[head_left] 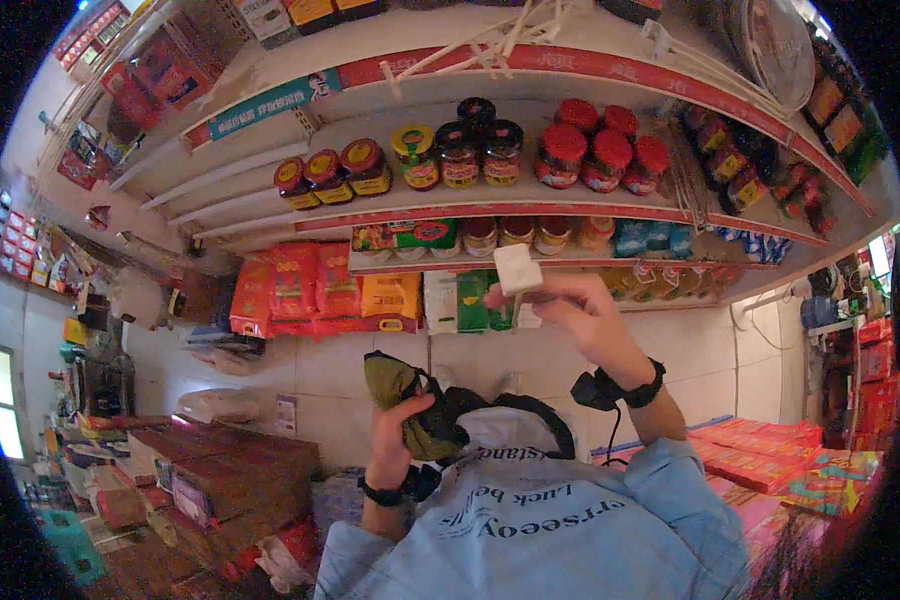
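Note:
My right hand [582, 310] is raised in front of the lower shelves, fingers closed on a small white block-shaped thing [517, 268]. What that white thing is cannot be made out. Nearer my body and to the left, my left hand [394, 435] grips a folded olive-green and black fabric thing [432, 428], its thumb lying across it. Its exact kind does not show. Black straps circle both wrists, and a dark cable hangs from the right strap [610, 388].
Ahead, a shelf carries dark-lidded jars [460, 150], red-lidded jars [564, 150] and yellow-labelled jars [366, 168]. Orange-red bags [292, 285] stand below it. Brown cartons [235, 470] are stacked at left. Pink-red packages [755, 450] lie at right.

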### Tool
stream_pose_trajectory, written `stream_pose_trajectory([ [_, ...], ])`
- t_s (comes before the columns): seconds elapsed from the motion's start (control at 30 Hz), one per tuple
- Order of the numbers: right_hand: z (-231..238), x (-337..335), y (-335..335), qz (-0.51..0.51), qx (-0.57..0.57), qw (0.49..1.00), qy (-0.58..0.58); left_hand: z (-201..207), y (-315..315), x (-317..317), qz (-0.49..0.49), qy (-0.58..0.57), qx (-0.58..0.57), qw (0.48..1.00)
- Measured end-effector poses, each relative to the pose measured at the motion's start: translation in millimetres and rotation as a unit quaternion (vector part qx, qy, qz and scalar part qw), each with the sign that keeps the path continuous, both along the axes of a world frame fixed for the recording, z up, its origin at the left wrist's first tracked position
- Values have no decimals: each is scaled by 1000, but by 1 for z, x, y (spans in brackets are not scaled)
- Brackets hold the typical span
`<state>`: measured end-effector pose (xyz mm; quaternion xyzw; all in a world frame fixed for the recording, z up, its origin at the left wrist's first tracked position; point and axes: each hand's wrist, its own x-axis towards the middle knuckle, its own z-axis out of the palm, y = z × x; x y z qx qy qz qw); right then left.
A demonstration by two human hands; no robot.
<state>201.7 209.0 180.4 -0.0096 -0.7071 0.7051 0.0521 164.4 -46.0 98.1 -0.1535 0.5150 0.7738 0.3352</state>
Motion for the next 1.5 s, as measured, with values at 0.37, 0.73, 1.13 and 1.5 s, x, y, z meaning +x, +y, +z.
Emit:
stream_pose_trajectory([
  [0.37,-5,-7,18,-171,66,982,-39,-9,-9,-31,-38,-10,48,998],
  [0.73,27,-22,1,-171,-20,983,65,-17,-21,-53,-85,-58,73,992],
  [1.13,-19,-31,-27,-195,31,967,164,21,-29,-75,-79,8,72,994],
  [1.5,-33,-36,-83,-221,170,958,64,68,-1,-98,-13,65,147,987],
])
